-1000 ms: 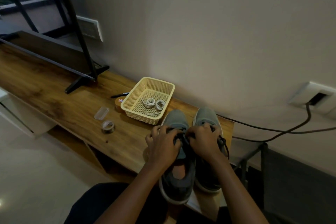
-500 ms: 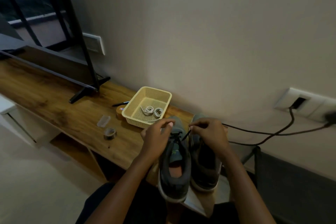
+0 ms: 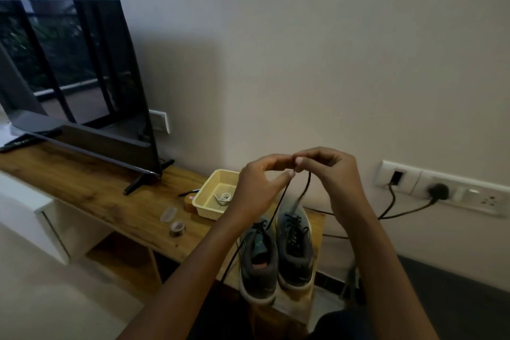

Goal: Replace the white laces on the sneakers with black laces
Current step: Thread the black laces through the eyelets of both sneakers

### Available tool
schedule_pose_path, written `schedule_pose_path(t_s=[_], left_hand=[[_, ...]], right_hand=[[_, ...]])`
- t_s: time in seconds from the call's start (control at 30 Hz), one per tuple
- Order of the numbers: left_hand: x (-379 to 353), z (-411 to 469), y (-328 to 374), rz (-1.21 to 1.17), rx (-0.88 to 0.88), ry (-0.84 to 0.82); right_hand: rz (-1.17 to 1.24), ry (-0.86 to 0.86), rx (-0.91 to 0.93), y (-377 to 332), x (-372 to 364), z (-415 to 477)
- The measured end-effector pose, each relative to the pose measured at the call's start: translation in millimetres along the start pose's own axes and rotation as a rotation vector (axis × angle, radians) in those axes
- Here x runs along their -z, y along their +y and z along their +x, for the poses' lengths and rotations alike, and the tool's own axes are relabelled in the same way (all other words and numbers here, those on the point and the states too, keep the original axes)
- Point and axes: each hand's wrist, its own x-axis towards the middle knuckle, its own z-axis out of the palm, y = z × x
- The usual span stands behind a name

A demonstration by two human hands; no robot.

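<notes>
Head view is showing a thin black lace (image 3: pixel 278 205) running taut from the grey fabric sneaker beside the basket (image 3: pixel 259 257) up to the fingertips. A short end is hanging below the right hand, and another length is trailing off the desk's front edge. Both hands are raised well above the pair. The left hand (image 3: pixel 256 188) and the right hand (image 3: pixel 331 174) are each pinching the lace between thumb and forefinger, with the other fingers loosely curled and the two pinches touching.

The second grey fabric sneaker (image 3: pixel 294 246) is standing against the first and appears already laced in black. Both are pointing toe-first at the wall, at the end of the brown wooden desk (image 3: pixel 96 190). Coiled white laces (image 3: pixel 224 198) are lying in the cream plastic mesh basket (image 3: pixel 205 197) just beyond the toes. A black pen (image 3: pixel 189 193), a small roll of tape (image 3: pixel 177 228) and a clear plastic piece (image 3: pixel 168 214) are lying near it, and a black flat-screen television (image 3: pixel 77 77) is standing farther along.

By my reading, the person is relacing the last sneaker and drawing slack up through an eyelet. The light is too dim to count the filled eyelets. The next move is calling for lowering the hanging tip to the next open eyelet and feeding it through under even tension.
</notes>
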Motion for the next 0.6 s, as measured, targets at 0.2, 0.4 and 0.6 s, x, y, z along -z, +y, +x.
schedule_pose_path(t_s=[0.2, 0.4, 0.6], left_hand=[[4, -9, 52, 0.006, -0.128, 0.019], [1, -18, 73, 0.022, -0.211, 0.015], [-1, -21, 66, -0.039, -0.153, -0.067]], right_hand=[[0.083, 0.007, 0.091, -49, 12, -21], [0.264, 0.011, 0.150, -81, 21, -37], [0.419, 0.025, 0.064, -73, 14, -38]])
